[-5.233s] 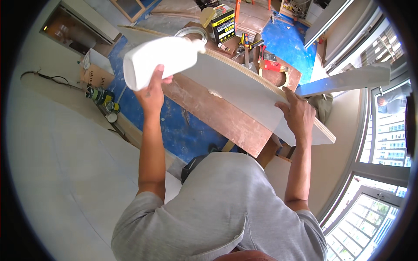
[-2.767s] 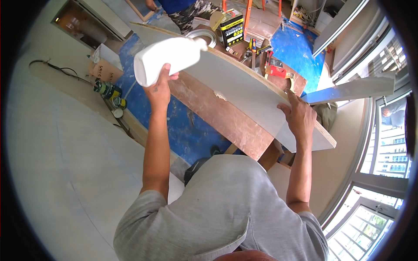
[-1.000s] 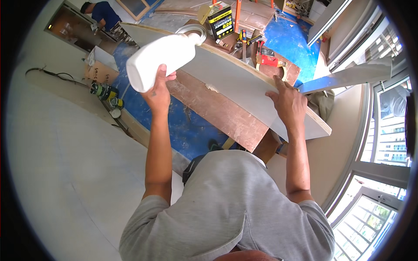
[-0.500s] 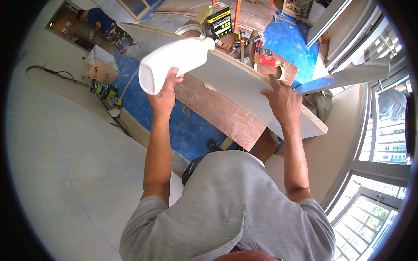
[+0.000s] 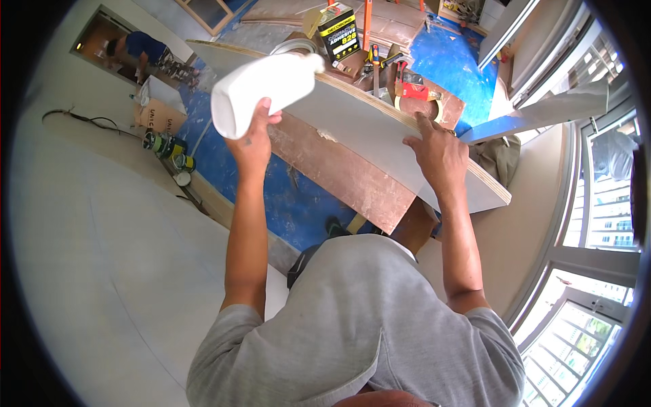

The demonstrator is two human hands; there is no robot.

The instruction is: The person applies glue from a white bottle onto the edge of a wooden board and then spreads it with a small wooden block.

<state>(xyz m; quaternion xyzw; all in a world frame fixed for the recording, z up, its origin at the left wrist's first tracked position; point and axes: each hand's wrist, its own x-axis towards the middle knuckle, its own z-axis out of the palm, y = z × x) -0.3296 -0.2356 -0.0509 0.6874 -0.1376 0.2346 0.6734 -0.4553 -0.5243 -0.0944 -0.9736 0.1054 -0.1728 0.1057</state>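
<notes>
My left hand (image 5: 253, 139) is wrapped round a white plastic bottle (image 5: 261, 93). The bottle is tilted, its narrow neck pointing right, over the edge of a pale-faced plywood board (image 5: 380, 139). That board stands on edge and runs diagonally across in front of me. On its right part rests my right hand (image 5: 441, 152), with the thumb against the pale face and the fingers over the layered top edge. The fingertips are partly hidden behind that edge. Whether any liquid leaves the bottle cannot be seen.
Beyond the board lie a black-and-yellow can (image 5: 339, 37), a screwdriver (image 5: 375, 64), a red-handled tool (image 5: 413, 88) and a tape roll (image 5: 427, 107). A brown plank (image 5: 339, 169) lies on this side. Paint tins (image 5: 163, 142) and a carton (image 5: 161, 117) stand left, near a bending co-worker (image 5: 146, 54).
The bottle and my left hand have shifted slightly left and up. My right hand stays on the board. The co-worker at the far left has bent lower toward the carton.
</notes>
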